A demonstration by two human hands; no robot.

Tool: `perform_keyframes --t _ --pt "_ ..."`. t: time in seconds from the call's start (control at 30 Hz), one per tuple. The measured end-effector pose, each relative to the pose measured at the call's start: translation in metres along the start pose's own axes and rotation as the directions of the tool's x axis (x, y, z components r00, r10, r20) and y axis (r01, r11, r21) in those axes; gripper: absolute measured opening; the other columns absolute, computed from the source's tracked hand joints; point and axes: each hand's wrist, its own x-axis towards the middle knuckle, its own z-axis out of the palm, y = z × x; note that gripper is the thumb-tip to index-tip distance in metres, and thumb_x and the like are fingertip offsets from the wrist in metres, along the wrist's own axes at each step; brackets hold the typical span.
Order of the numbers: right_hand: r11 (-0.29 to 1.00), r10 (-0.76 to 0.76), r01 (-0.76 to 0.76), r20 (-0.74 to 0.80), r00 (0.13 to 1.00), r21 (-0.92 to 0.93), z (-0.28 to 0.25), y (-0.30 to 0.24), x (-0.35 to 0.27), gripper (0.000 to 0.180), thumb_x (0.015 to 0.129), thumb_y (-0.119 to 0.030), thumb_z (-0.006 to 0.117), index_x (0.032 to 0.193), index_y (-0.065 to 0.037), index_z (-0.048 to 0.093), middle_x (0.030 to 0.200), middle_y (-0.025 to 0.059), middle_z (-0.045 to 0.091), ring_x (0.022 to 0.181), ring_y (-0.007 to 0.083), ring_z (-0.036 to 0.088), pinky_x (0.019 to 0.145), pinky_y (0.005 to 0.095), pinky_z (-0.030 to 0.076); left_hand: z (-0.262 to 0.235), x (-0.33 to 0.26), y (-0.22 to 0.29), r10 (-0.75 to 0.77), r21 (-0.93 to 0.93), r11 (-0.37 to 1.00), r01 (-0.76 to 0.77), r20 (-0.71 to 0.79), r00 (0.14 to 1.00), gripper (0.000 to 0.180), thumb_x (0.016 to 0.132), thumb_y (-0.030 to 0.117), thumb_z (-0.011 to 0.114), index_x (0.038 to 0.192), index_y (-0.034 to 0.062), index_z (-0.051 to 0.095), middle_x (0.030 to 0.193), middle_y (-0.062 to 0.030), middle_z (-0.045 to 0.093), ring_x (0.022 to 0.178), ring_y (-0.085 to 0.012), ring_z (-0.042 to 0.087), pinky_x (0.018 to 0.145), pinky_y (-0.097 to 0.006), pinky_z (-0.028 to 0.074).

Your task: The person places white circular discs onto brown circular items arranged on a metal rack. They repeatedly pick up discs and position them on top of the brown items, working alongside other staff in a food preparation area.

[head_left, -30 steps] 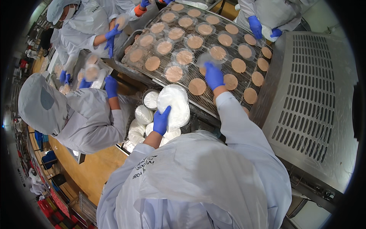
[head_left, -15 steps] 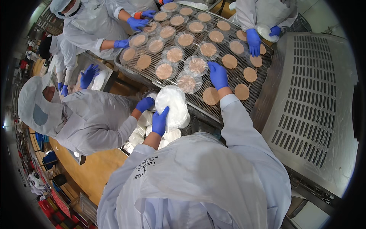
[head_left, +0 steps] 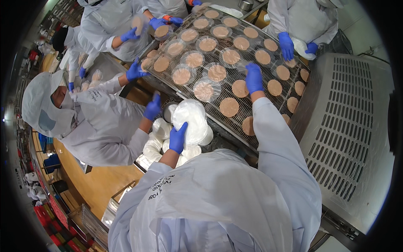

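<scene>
Left hand: the blue-gloved left hand (head_left: 178, 137) is curled on a stack of thin, shiny plastic bags (head_left: 191, 119), holding it.
Right hand: the right hand (head_left: 253, 78) lies flat and open, just above a round brown flatbread (head_left: 240, 88).
Breads: flat, round, tan; some already sit in clear bags.
Surface: a wire mesh belt (head_left: 252, 44), silver and criss-crossed.
Room: grey metal machine (head_left: 350, 126) with slots; other people in white coats close by.

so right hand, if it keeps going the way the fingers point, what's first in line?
Probably the bagged brown disc just beyond the right hand, farther up the wire conveyor belt. Height above the belt is unclear.
</scene>
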Motion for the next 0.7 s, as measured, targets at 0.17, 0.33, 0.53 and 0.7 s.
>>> perform_keyframes --t 0.17,0.33,0.53,0.7 --pt "0.783 -0.16 0.334 0.349 0.923 -0.525 -0.002 -0.024 -0.001 0.035 0.086 -0.019 0.048 0.119 -0.009 0.054 0.132 0.0152 0.046 0.125 0.0331 0.039 0.1 0.0466 0.034 0.019 -0.021 -0.017 0.051 -0.051 0.997 -0.052 -0.027 0.998 0.047 0.083 0.019 0.066 0.12 -0.0043 0.05 0.108 -0.0098 0.059 0.093 -0.0184 0.059 0.08 -0.029 0.049" --pt "0.662 -0.562 0.707 0.459 0.688 -0.249 0.091 -0.078 -0.081 0.035 0.083 -0.01 0.048 0.118 -0.008 0.055 0.13 0.0158 0.048 0.122 0.0328 0.043 0.101 0.0393 0.036 0.011 -0.012 0.015 0.008 -0.035 0.999 -0.009 -0.013 1.0 0.045 0.082 0.018 0.068 0.118 -0.0034 0.052 0.109 -0.01 0.06 0.093 -0.0181 0.06 0.08 -0.03 0.049" --pt "0.802 -0.303 0.465 0.414 0.858 -0.376 0.08 -0.115 -0.048 0.037 0.082 -0.009 0.05 0.119 -0.007 0.054 0.13 0.0159 0.048 0.122 0.0325 0.043 0.101 0.0374 0.036 -0.024 0.008 0.055 0.005 -0.067 0.998 -0.003 0.029 1.0 0.046 0.082 0.017 0.067 0.12 -0.004 0.051 0.11 -0.0103 0.06 0.094 -0.0186 0.06 0.08 -0.03 0.049" --pt "0.793 -0.215 0.428 0.459 0.862 -0.433 0.036 -0.084 -0.066 0.031 0.083 -0.015 0.054 0.113 -0.005 0.057 0.118 0.0157 0.057 0.11 0.0333 0.053 0.092 0.0376 0.043 0.023 0.014 0.02 0.083 -0.039 0.996 -0.08 0.093 0.992 0.046 0.083 0.016 0.065 0.12 -0.0048 0.05 0.11 -0.0109 0.059 0.094 -0.019 0.06 0.08 -0.03 0.05"
